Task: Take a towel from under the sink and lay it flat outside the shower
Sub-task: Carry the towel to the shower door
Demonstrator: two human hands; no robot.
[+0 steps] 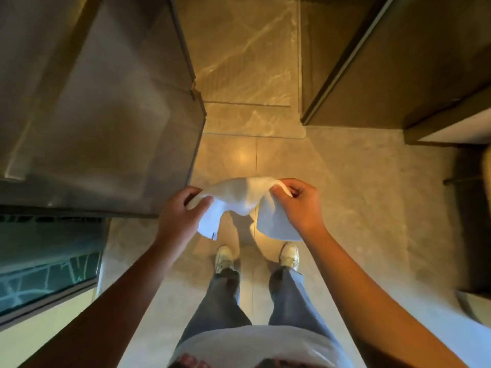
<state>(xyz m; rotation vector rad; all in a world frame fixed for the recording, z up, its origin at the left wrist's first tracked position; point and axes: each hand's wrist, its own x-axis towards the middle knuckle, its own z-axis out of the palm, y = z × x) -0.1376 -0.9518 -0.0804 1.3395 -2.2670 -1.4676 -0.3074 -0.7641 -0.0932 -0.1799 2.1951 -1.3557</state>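
Plainly, the white towel (240,195) is off the ground, held up in the air between both hands above the tiled floor (358,195). The left hand (180,211) has its fingers and thumb curled round the towel's left end, and the right hand (300,205) pinches a bunched fold at the right end, fingers bent over the cloth. Between the two grips the towel runs as a slack, crumpled band. Below each hand a loose flap hangs down toward the person's pale shoes (224,257). The flap under the right hand is the broader one. No part of the towel touches the floor. The towel is not spread flat. To the left stands a glass panel (119,115), its near corner close to the left hand.
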